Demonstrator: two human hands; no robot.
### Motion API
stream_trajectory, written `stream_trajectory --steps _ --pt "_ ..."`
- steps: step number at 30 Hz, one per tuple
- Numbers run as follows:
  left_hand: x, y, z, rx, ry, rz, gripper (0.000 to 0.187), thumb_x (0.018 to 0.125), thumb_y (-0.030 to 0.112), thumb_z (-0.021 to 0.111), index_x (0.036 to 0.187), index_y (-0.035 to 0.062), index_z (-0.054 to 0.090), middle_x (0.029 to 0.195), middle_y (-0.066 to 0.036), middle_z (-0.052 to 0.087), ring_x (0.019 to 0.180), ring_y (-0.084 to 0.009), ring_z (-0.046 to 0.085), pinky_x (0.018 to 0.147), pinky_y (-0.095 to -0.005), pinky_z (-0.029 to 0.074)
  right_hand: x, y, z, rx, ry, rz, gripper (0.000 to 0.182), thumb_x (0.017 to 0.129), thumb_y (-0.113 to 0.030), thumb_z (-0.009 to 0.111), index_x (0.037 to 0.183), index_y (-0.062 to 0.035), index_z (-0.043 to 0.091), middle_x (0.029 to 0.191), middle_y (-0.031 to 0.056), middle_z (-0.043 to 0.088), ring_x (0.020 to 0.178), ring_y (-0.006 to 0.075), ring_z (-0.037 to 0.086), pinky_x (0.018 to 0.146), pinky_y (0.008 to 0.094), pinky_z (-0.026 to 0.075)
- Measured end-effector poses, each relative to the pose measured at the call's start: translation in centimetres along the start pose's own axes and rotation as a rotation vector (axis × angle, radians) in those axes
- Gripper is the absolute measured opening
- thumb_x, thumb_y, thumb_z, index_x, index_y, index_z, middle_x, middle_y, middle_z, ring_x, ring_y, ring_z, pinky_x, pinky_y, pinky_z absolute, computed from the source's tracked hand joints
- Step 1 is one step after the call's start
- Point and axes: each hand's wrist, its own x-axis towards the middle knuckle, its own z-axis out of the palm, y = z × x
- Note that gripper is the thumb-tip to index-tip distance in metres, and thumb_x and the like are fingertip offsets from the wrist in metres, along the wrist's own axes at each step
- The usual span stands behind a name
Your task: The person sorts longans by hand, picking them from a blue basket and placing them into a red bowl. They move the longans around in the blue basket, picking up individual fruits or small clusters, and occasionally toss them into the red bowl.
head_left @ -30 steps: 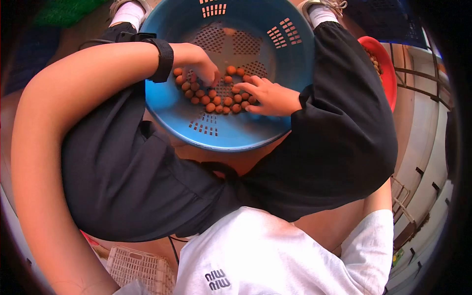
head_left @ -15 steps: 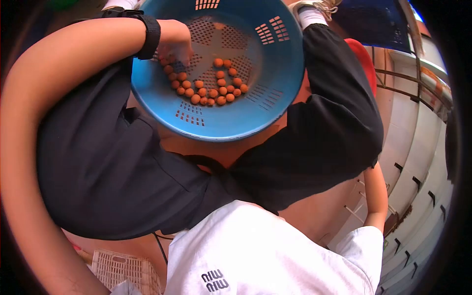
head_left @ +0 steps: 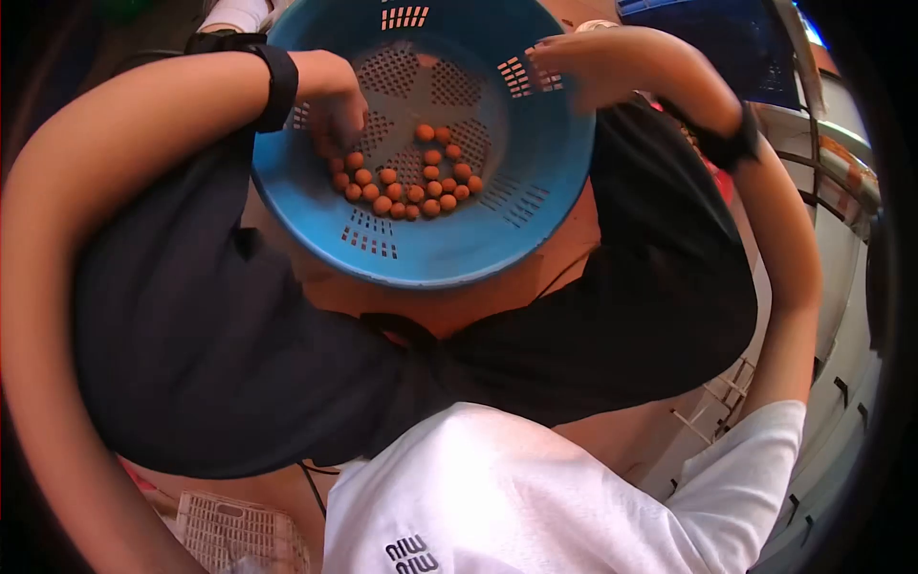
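Note:
A round blue plastic basket (head_left: 421, 273) with slotted walls sits between my legs. Several small round orange-brown fruits, like longans (head_left: 414, 193), lie on its perforated floor, mostly towards the near side. My left hand (head_left: 335, 105) reaches inside at the left wall, its fingers curled down beside the leftmost fruits. Shadow and blur hide what those fingers hold, if anything. Over the right rim comes my right hand (head_left: 598, 67), smeared by motion, with its fingers stretched towards the inside and no fruit visible in them.
My dark-trousered legs (head_left: 631, 316) flank the basket. A pale plastic crate (head_left: 234, 531) stands on the floor at lower left. At upper right are a dark blue container (head_left: 712, 48) and a metal frame (head_left: 813, 163).
My right hand has come up from low at my right side to the basket's right rim. My left hand has shifted slightly down and left, and the basket has moved slightly in view.

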Motion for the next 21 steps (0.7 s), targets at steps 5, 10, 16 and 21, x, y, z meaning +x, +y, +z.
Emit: stream_trajectory --steps 5,10,16,21 --pt "-1.2 3.5 0.1 -0.426 -0.015 -0.042 0.050 0.070 0.015 0.061 0.118 0.0062 0.048 0.094 -0.014 0.057 0.090 -0.0233 0.057 0.074 -0.0336 0.047 13.1 -4.5 3.3 -0.107 -0.203 -0.364 0.041 0.075 -0.014 0.060 0.114 -0.0079 0.049 0.106 0.0126 0.055 0.098 0.0287 0.055 0.079 0.0397 0.047" --pt "0.6 3.4 -0.1 -0.638 -0.121 -0.032 0.066 0.070 0.018 0.060 0.130 0.0106 0.033 0.112 -0.017 0.050 0.094 -0.0300 0.057 0.080 -0.0391 0.048 11.6 -6.7 8.1 0.083 0.037 -0.223 0.032 0.079 -0.026 0.054 0.106 -0.0089 0.055 0.097 0.0128 0.058 0.091 0.0273 0.057 0.076 0.0400 0.047" --pt "0.6 4.7 0.7 -0.578 -0.084 0.076 0.069 0.070 0.017 0.056 0.132 0.0118 0.026 0.116 -0.018 0.047 0.090 -0.0298 0.059 0.078 -0.0408 0.048 11.8 -7.3 7.2 0.266 -0.278 -0.095 0.035 0.083 -0.032 0.049 0.110 -0.0111 0.055 0.103 0.0126 0.057 0.080 0.0281 0.059 0.072 0.0386 0.048" --pt "0.1 6.1 0.7 -0.593 -0.013 0.099 0.070 0.071 0.018 0.054 0.133 0.0137 0.023 0.111 -0.019 0.049 0.085 -0.0266 0.061 0.076 -0.0392 0.048 13.5 -6.5 7.2 0.357 -0.540 0.004 0.052 0.085 -0.047 0.037 0.125 -0.0136 0.043 0.119 0.0156 0.049 0.101 0.0288 0.051 0.082 0.0443 0.045"
